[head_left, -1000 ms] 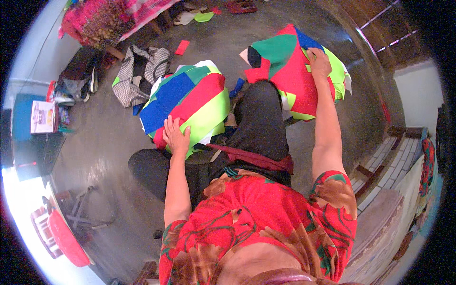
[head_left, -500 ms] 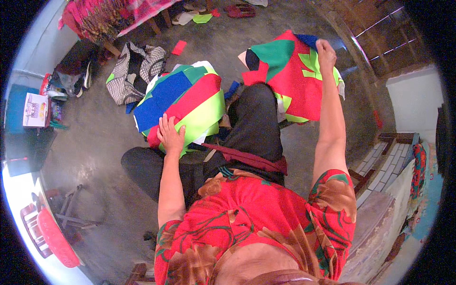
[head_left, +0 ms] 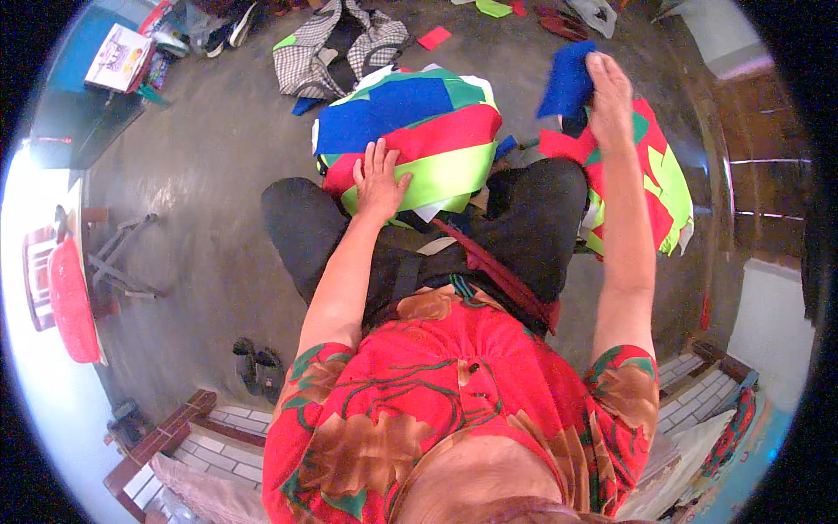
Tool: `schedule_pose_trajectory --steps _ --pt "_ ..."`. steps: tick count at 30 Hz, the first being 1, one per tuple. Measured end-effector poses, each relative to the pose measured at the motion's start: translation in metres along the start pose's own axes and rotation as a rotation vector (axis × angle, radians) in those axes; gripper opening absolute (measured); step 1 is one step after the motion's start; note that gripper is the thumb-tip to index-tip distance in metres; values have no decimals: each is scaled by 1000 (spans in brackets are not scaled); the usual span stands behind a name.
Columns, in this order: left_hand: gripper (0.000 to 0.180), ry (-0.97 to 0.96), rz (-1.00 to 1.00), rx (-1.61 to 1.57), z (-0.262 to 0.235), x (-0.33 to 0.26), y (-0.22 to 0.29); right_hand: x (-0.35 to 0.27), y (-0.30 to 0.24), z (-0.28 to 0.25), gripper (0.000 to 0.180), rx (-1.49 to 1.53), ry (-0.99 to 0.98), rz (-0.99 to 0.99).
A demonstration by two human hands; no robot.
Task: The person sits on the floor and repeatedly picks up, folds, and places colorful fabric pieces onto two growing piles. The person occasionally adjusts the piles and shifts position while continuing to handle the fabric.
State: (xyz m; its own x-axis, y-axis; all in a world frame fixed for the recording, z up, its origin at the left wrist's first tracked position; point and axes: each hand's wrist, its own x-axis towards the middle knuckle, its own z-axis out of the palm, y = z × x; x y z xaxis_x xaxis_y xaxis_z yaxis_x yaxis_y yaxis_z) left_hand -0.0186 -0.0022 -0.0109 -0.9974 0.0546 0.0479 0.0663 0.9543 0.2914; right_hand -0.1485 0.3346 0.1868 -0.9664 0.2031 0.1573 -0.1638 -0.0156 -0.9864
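Observation:
Across my lap and knees rests a bundle of cloth pieces (head_left: 419,131) in blue, red, lime, green and white. My left hand (head_left: 379,181) lies on its near side with the fingers spread over the red and lime cloth. Out to the right, my right hand (head_left: 613,98) pinches a blue cloth piece (head_left: 567,80), raised above a second pile of cloth pieces (head_left: 659,179) in red, green and lime. My right forearm hides part of that pile, which lies beside my right knee.
Checked cloth (head_left: 305,61) lies on the floor beyond the bundle, near a small red scrap (head_left: 434,37). A folding stand (head_left: 122,258) and a red chair-like object (head_left: 74,301) stand at left. Dark sandals (head_left: 256,362) are behind me, near brickwork (head_left: 209,454).
The blue piece has come up off the right-hand pile in my right hand and now hangs clear of it. My left hand stays on the bundle. The whole view has turned.

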Motion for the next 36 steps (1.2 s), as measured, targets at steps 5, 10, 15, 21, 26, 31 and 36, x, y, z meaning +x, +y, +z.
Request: schedule_pose_trajectory --steps 5,10,15,21,26,31,36 --pt "56 27 24 3 6 0 -3 14 31 81 20 379 56 105" --pt "57 9 45 14 3 5 -1 2 147 109 18 315 288 388" --pt "58 -31 24 15 0 1 -1 -47 205 101 15 330 317 715" --pt "57 -44 18 21 1 4 1 -46 207 96 31 105 288 563" --pt "58 34 41 29 6 0 -2 -74 156 106 56 -1027 220 -287" --pt "58 -6 36 21 4 5 1 -100 154 115 64 -1265 -277 -273" --pt "60 -19 51 36 3 1 -2 -121 172 122 73 -1280 -469 -190"
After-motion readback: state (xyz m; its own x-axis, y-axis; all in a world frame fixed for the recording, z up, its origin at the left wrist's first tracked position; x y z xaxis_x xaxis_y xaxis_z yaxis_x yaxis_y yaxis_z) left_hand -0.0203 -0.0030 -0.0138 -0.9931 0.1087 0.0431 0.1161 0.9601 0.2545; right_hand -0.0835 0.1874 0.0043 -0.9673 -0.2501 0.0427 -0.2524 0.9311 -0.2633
